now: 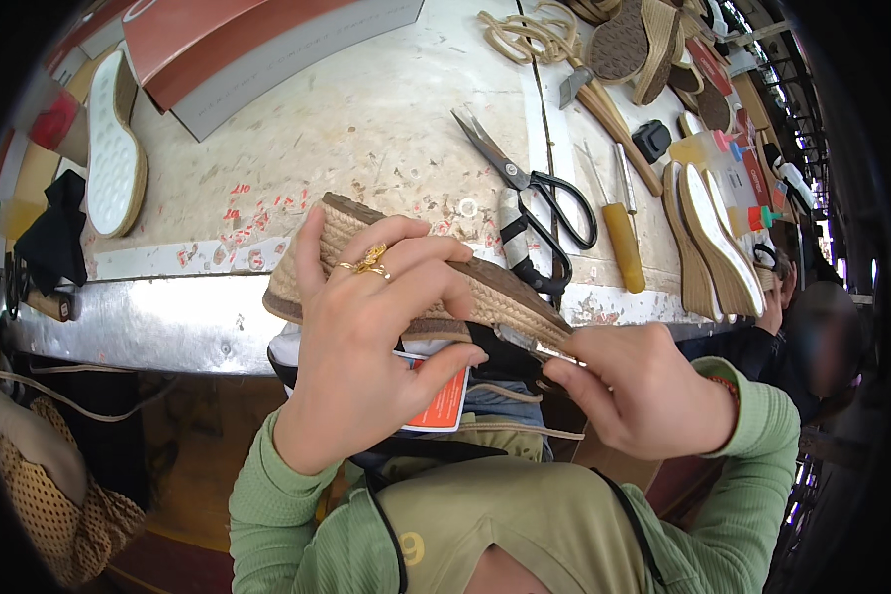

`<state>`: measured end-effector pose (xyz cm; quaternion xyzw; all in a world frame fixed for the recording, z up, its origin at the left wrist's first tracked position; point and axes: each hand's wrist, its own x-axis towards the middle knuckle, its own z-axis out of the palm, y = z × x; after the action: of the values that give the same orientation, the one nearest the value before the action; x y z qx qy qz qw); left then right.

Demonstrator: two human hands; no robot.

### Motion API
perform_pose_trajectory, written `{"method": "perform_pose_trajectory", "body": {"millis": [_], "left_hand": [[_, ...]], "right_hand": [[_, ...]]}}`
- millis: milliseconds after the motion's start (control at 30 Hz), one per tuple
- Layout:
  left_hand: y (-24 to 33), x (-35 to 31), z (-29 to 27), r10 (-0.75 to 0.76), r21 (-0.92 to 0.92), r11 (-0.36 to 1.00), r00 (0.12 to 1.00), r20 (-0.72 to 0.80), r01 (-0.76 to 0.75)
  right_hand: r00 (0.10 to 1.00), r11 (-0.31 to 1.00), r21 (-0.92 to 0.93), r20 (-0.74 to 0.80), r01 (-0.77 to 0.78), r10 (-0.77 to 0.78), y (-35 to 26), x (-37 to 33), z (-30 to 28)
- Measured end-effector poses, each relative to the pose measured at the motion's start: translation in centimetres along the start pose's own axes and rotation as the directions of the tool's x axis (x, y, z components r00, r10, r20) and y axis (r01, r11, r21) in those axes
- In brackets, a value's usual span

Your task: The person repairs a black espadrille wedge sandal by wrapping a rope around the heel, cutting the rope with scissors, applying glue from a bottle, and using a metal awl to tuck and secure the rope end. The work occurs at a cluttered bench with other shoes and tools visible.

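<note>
My left hand [371,322] grips a wedge shoe [515,302] with a braided jute sole, a brown outsole and a dark upper. The shoe lies on its side at the table's front edge, with my fingers across the sole and my thumb below. A white and orange tag [441,404] hangs beneath it. My right hand [643,386] is closed on a small metal tool [535,342], whose tip meets the seam between sole and upper. Its kind is hard to make out, as my fingers cover most of it. Black-handled scissors [520,178] lie just beyond the shoe.
An awl [621,238], a hammer [604,114] and cord [530,35] lie on the table's right. Wedge soles [708,233] stand at the right edge, with more shoes behind. A white-topped sole [114,148] and a shoe box [277,59] occupy the left. Other people sit at both sides.
</note>
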<state>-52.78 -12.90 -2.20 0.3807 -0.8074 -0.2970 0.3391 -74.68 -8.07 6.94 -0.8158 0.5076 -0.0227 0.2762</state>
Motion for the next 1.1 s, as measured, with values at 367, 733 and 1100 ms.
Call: {"method": "perform_pose_trajectory", "body": {"millis": [367,733,1100], "left_hand": [[0.3,0.0,0.0,-0.001,-0.026,1.000,1.000,-0.029,0.001],[0.3,0.1,0.1,0.013,-0.016,1.000,0.999,-0.046,-0.014],[0.2,0.0,0.1,-0.018,0.012,1.000,1.000,-0.002,0.018]], "right_hand": [[0.856,0.717,0.479,0.382,-0.506,0.349,0.1,2.0,-1.5],[0.994,0.999,-0.040,0.101,-0.025,0.029,-0.3,2.2,-1.1],[0.998,0.996,-0.059,0.000,0.061,-0.061,0.2,0.0,0.2]]}}
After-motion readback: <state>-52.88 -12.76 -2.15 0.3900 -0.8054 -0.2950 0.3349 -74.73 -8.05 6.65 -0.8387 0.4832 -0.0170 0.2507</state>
